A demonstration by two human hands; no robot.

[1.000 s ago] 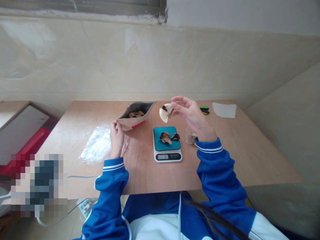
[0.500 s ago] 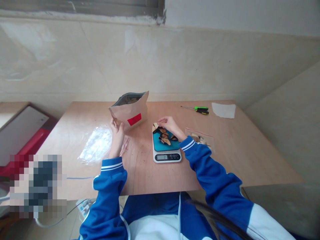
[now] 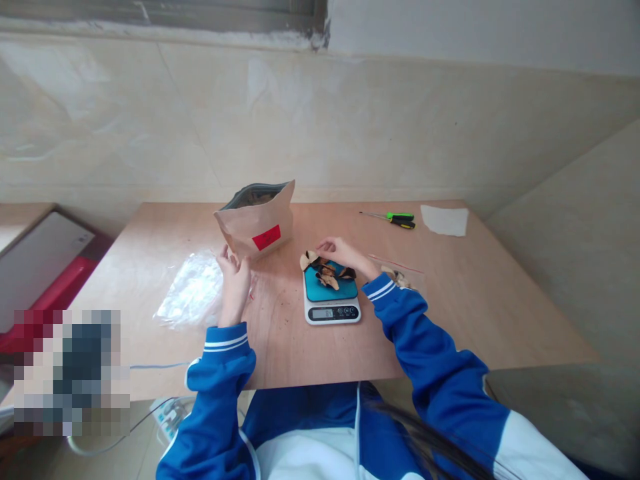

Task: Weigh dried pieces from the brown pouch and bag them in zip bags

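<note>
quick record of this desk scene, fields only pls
left hand: beside paper bag, contact unclear
right hand: just over dried pieces, nothing visibly held
scale: digital, reading too small to tell
scale top: teal tray under the pieces
also on table: zip bag, screwdriver, white paper, plastic film

Dried curled slices [image 3: 324,272], cream and dark brown, overhanging teal scale pan [image 3: 346,291]
</note>
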